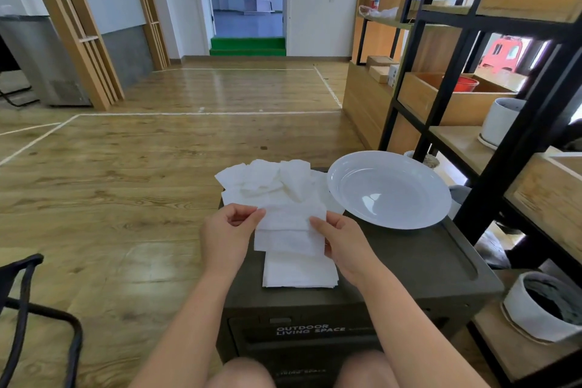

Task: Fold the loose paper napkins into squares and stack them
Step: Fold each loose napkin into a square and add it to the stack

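Observation:
A white paper napkin [291,231] is held above the dark box lid [409,261], partly folded with a crease across it. My left hand [228,235] pinches its upper left corner. My right hand [341,242] pinches its right edge. Below it, near the lid's front, lies a stack of folded square napkins [299,272]. A loose pile of unfolded napkins [267,181] lies at the far end of the lid, some hanging over its left edge.
A large white plate [389,187] sits on the lid's far right. A black-framed wooden shelf unit [491,123] with white pots [535,309] stands close on the right. A black chair frame [37,318] is at the lower left. Wooden floor stretches ahead.

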